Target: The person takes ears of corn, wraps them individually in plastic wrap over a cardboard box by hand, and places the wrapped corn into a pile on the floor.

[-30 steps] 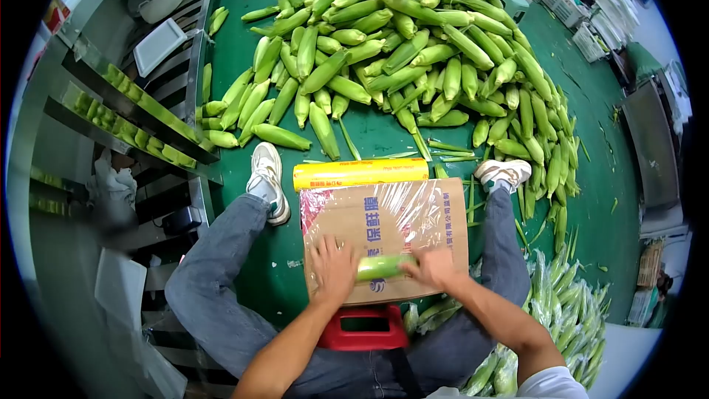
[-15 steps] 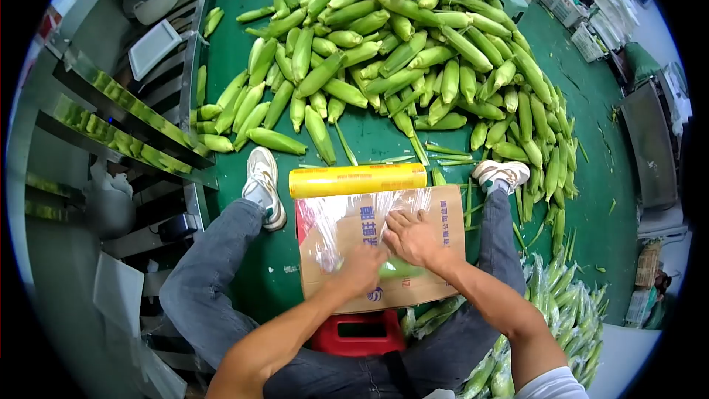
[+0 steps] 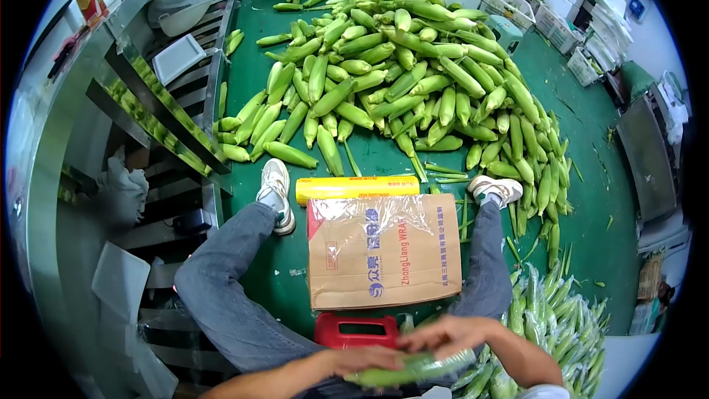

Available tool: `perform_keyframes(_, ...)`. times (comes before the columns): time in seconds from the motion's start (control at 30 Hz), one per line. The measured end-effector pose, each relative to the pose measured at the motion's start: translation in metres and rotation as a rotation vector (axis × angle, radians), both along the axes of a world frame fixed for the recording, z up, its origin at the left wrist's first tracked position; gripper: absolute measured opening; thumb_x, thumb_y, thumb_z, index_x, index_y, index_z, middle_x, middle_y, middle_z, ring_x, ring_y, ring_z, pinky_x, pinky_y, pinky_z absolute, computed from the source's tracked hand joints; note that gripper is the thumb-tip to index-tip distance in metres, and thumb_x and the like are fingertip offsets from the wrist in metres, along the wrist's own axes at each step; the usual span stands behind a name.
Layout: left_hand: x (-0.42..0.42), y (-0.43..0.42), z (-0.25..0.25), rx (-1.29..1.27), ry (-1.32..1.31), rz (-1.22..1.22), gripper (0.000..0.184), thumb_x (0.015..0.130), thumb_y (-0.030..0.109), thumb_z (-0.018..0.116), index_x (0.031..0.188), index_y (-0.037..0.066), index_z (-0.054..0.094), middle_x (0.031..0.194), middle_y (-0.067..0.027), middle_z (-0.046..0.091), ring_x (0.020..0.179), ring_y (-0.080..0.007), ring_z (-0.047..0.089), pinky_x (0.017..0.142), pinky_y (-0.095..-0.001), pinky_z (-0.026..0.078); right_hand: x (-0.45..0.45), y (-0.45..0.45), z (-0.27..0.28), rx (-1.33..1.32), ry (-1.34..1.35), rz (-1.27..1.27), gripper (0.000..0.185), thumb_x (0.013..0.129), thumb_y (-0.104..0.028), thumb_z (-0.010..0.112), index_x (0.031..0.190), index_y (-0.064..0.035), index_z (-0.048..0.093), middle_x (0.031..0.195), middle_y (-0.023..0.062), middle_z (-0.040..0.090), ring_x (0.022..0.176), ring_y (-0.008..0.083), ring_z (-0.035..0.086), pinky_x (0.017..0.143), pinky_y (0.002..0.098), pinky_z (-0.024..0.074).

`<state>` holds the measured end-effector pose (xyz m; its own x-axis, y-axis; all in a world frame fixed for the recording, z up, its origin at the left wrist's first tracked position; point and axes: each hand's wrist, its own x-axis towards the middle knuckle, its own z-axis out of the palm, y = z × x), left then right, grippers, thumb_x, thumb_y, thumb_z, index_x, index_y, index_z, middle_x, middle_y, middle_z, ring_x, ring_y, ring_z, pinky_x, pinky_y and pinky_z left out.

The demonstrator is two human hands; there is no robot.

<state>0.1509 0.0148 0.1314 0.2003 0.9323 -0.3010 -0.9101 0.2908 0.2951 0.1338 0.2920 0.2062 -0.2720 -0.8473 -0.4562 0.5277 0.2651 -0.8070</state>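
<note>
A green ear of corn (image 3: 413,371), partly under shiny clear film, lies crosswise low over my lap. My left hand (image 3: 363,360) is closed on its left part, palm down. Just above the corn is my right hand (image 3: 447,335), its fingers stretched toward the left and blurred by motion; whether they touch the film is unclear. In front of the hands stands a cardboard box (image 3: 384,251) with clear film over its far edge. A yellow roll of film (image 3: 357,188) rests against the box's far side.
A big heap of unwrapped corn (image 3: 399,66) covers the green floor (image 3: 591,214) ahead. Film-wrapped corn (image 3: 546,325) is piled at my right. Under my legs is a red plastic stool (image 3: 357,330). A slatted metal rack (image 3: 185,140) runs along the left.
Both hands have come off the box top and back toward my lap, bringing the ear of corn along. The box's printed top is now uncovered. The view has tilted up slightly.
</note>
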Motion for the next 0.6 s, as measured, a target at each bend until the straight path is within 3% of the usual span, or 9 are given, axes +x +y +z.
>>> perform_keyframes(0.1,0.012,0.031,0.016,-0.105,0.247,0.057,0.053,0.101,0.042,0.062,0.14,0.006,0.055,0.102,-0.0011,0.063,0.086,-0.0061,0.06,0.069,-0.024,0.053,0.058,0.008,0.044,0.375,0.221,0.161,0.078,0.093,-0.04,0.074,0.156,-0.0152,0.036,0.116,0.0149,0.07,0.092,0.0182,0.067,0.08,0.0298,0.0517)
perform_keyframes(0.17,0.007,0.048,0.017,-0.016,1.178,0.092,0.055,0.096,0.049,0.066,0.129,0.005,0.059,0.083,-0.0081,0.066,0.072,-0.0196,0.067,0.063,-0.0341,0.054,0.082,0.01,0.064,0.608,0.131,0.026,0.08,0.093,-0.038,0.074,0.158,-0.0143,0.034,0.11,0.0164,0.07,0.088,0.0201,0.068,0.079,0.0306,0.0534)
perform_keyframes(0.23,0.018,0.074,0.042,-0.083,1.819,0.243,0.044,0.096,0.047,0.064,0.113,0.007,0.063,0.08,-0.0121,0.065,0.07,-0.0289,0.068,0.058,-0.042,0.054,0.134,0.042,0.034,0.472,0.064,-0.602,0.079,0.091,-0.036,0.076,0.155,-0.0082,0.039,0.112,0.0111,0.069,0.091,0.0183,0.066,0.078,0.0313,0.0529)
perform_keyframes(0.3,0.017,0.104,0.023,-0.009,1.936,0.327,0.036,0.096,0.044,0.062,0.101,0.009,0.064,0.079,-0.0103,0.064,0.069,-0.03,0.068,0.056,-0.0435,0.054,0.161,0.065,0.048,0.573,-0.063,-0.783,0.066,0.097,-0.033,0.069,0.15,-0.0011,0.045,0.116,0.0063,0.068,0.094,0.0147,0.063,0.083,0.0296,0.0523)
perform_keyframes(0.4,-0.023,0.111,-0.039,0.074,2.232,0.618,0.024,0.093,0.033,0.061,0.08,0.012,0.065,0.079,-0.0092,0.064,0.068,-0.0309,0.065,0.054,-0.0435,0.052,0.252,0.138,0.052,0.801,-0.498,-0.873,0.064,0.09,-0.029,0.078,0.143,-0.0016,0.054,0.118,0.0109,0.068,0.106,0.0172,0.062,0.092,0.0308,0.0511)
perform_keyframes(0.43,-0.04,0.103,-0.084,-0.166,2.236,0.677,0.024,0.09,0.034,0.064,0.081,0.012,0.065,0.078,-0.0107,0.063,0.071,-0.0308,0.064,0.057,-0.0453,0.052,0.285,0.164,0.062,0.95,-0.508,-0.814,0.061,0.09,-0.029,0.078,0.139,0.0002,0.057,0.114,0.0125,0.069,0.105,0.0187,0.064,0.092,0.0319,0.0514)
perform_keyframes(0.5,-0.076,0.057,-0.129,-0.723,2.262,0.278,0.026,0.087,0.029,0.063,0.1,0.007,0.066,0.09,-0.0105,0.066,0.081,-0.0273,0.067,0.062,-0.0442,0.054,0.37,0.222,0.066,1.008,-0.539,-0.47,0.056,0.096,-0.038,0.066,0.142,-0.0073,0.058,0.142,0.0155,0.059,0.133,0.0337,0.052,0.11,0.0447,0.0442)
perform_keyframes(0.57,-0.097,0.009,-0.119,-0.902,2.44,0.194,0.026,0.086,0.022,0.063,0.107,0.006,0.061,0.101,-0.012,0.062,0.093,-0.0278,0.065,0.073,-0.0417,0.054,0.312,0.174,0.109,0.935,-0.369,0.301,0.041,0.097,-0.035,0.061,0.122,-0.0033,0.069,0.12,0.0129,0.069,0.11,0.032,0.063,0.093,0.0443,0.0528)
perform_keyframes(0.6,-0.107,-0.004,-0.129,-0.935,2.516,0.212,0.023,0.086,0.019,0.063,0.105,0.007,0.06,0.104,-0.013,0.061,0.096,-0.0296,0.064,0.077,-0.0424,0.054,0.288,0.167,0.105,1.059,-0.261,0.386,0.042,0.095,-0.039,0.063,0.117,-0.004,0.068,0.115,0.0135,0.07,0.106,0.0319,0.064,0.089,0.0449,0.0529)
